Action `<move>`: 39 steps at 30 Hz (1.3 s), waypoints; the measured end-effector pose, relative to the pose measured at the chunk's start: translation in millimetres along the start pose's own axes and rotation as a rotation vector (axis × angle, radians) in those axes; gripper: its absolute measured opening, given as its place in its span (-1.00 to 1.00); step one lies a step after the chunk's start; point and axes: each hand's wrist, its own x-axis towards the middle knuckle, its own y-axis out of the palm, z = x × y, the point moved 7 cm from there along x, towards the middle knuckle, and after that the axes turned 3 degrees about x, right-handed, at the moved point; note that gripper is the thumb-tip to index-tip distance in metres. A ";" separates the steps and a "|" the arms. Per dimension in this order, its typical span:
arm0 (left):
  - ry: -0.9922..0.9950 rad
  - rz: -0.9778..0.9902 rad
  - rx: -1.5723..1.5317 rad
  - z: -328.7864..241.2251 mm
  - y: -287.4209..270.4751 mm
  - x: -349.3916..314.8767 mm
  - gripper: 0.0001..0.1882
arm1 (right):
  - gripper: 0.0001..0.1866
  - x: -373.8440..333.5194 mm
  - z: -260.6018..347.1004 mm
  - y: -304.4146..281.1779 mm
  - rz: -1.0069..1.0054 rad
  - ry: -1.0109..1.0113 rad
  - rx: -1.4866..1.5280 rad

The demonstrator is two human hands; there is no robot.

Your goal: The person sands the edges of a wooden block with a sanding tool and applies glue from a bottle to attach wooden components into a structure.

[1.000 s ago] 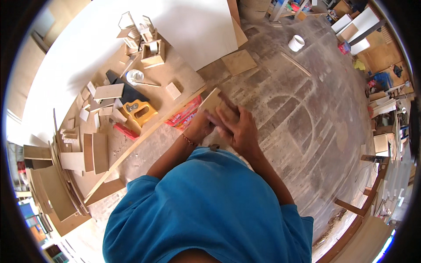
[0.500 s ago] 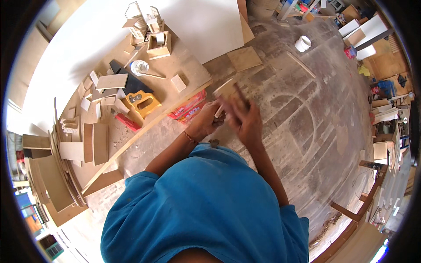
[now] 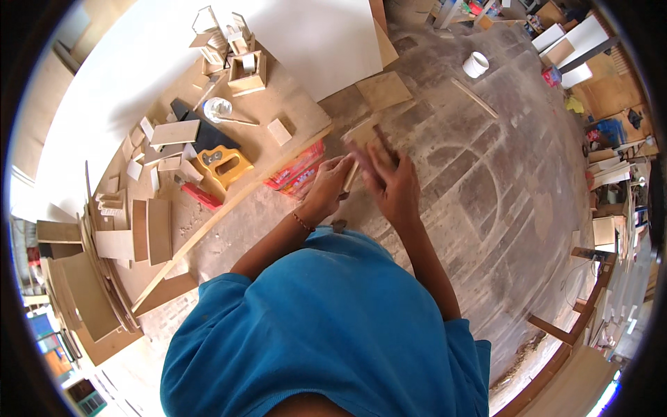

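In front of my shirt, my left hand [image 3: 326,186] is closed round a small pale wooden piece [image 3: 363,131], gripping its near end. A reddish-brown strip that looks like sandpaper [image 3: 359,158] lies against the wood, and my right hand [image 3: 399,191] is closed on it. Its fingers are partly hidden by the strip and the wood. Both hands are held above the floor, just right of the workbench edge. How the wooden piece is shaped underneath is hidden.
To the left stands the workbench [image 3: 295,115], bearing a yellow-handled saw [image 3: 226,165], a red-handled tool [image 3: 201,195], a clear jar [image 3: 217,108], wood offcuts and small wooden boxes [image 3: 247,73]. Red packages [image 3: 297,169] sit below its edge. A white bucket [image 3: 476,64] stands on the floor.
My right hand and the sandpaper have shifted slightly along the wooden piece and look less blurred now. The left hand keeps its hold; the whole view has moved a little.
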 end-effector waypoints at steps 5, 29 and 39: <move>0.829 0.122 0.490 30.2 -33.2 44.3 -0.73 | -0.48 -19.2 25.8 1.1 0.054 -0.147 0.019; 0.024 0.205 -0.592 -1.5 1.9 18.0 -0.70 | -0.50 -34.1 47.2 2.9 0.035 -0.220 0.204; 0.065 0.078 -0.351 -13.4 8.8 0.9 -0.75 | -0.56 -50.5 -18.7 40.6 -0.083 0.763 1.416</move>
